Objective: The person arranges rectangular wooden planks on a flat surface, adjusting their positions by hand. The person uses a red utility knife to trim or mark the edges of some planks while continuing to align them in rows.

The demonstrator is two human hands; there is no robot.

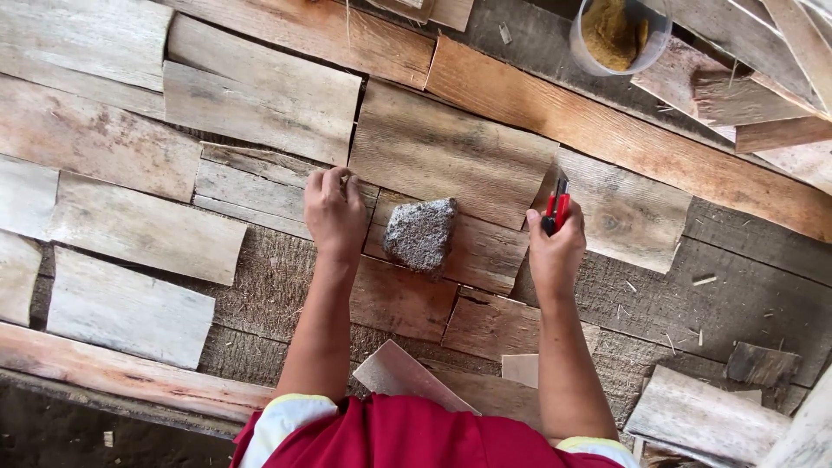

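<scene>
My left hand (334, 211) rests palm down on the weathered wooden shingles (260, 186), fingers pressing at the left edge of a large grey-brown shingle (451, 152). My right hand (555, 243) grips a red and black utility knife (556, 208), its tip at that shingle's right edge. A rough grey stone (421, 232) sits on the shingles between my two hands, touching neither.
Overlapping wooden shingles cover the surface. A long reddish board (624, 139) runs diagonally at upper right. A clear plastic cup (617, 35) with brown material stands at the top. Loose shingle pieces (702, 416) lie at lower right, and a plank edge (121, 373) at lower left.
</scene>
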